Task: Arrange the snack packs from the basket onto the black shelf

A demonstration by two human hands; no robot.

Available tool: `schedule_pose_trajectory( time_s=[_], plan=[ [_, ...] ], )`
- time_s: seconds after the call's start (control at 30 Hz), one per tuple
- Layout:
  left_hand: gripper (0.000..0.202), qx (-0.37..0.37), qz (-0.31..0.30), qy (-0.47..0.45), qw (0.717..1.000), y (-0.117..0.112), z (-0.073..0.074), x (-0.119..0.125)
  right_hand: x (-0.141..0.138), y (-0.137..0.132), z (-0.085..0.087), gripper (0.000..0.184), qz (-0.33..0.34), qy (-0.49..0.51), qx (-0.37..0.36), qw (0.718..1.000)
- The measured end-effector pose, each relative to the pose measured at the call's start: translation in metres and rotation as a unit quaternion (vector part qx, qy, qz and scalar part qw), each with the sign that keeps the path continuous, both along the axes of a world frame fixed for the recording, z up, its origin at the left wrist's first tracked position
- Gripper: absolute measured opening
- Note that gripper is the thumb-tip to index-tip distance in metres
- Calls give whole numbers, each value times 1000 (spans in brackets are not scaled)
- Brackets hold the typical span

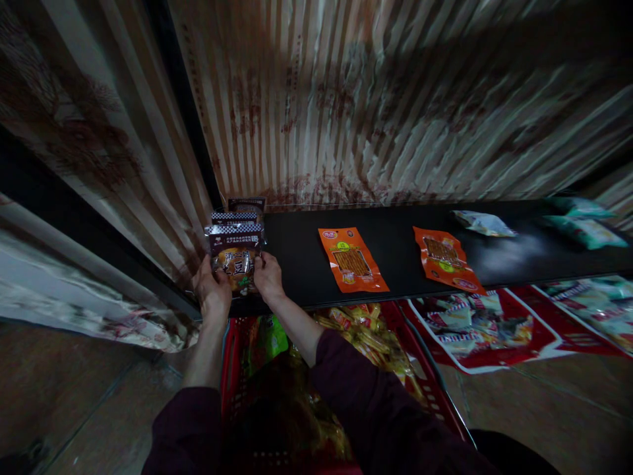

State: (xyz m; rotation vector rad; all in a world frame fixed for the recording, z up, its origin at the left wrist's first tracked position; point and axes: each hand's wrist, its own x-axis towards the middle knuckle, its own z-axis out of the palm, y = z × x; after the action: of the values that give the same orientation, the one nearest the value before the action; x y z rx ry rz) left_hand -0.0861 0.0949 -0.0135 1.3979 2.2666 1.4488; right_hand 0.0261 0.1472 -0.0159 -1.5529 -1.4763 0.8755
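Observation:
Both my hands hold a dark brown snack packet point(236, 257) with a checkered top band at the left end of a black shelf point(395, 260). My left hand point(212, 290) grips its left edge and my right hand point(268, 277) pinches its right edge. Two similar packets point(246, 210) stand in a row right behind it. Farther right on the shelf lie two orange packets, one point(352, 259) near the middle and another point(448, 259) beyond it.
A red basket point(232, 369) full of yellow and green snack packs stands below my arms. Pale and green packets point(583, 224) lie at the shelf's right end. Red-and-white packs point(484, 326) fill a lower shelf. Striped curtain hangs behind and to the left.

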Motion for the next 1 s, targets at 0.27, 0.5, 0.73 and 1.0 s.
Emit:
schedule_pose_trajectory(
  time_s=[0.27,0.5,0.73,1.0],
  plan=[
    [50,9,22,25,999,-5,6,8,-6,-2,1,30,-8,0,-4,1000],
    [51,7,14,55,998,-7,6,9,-8,-3,4,37,8,1,-12,1000],
    [49,18,-31,107,994,-8,2,10,-2,-7,3,41,26,17,6,999],
    [47,23,-25,130,991,-6,-6,9,13,27,-8,36,-46,146,3,988]
  ],
)
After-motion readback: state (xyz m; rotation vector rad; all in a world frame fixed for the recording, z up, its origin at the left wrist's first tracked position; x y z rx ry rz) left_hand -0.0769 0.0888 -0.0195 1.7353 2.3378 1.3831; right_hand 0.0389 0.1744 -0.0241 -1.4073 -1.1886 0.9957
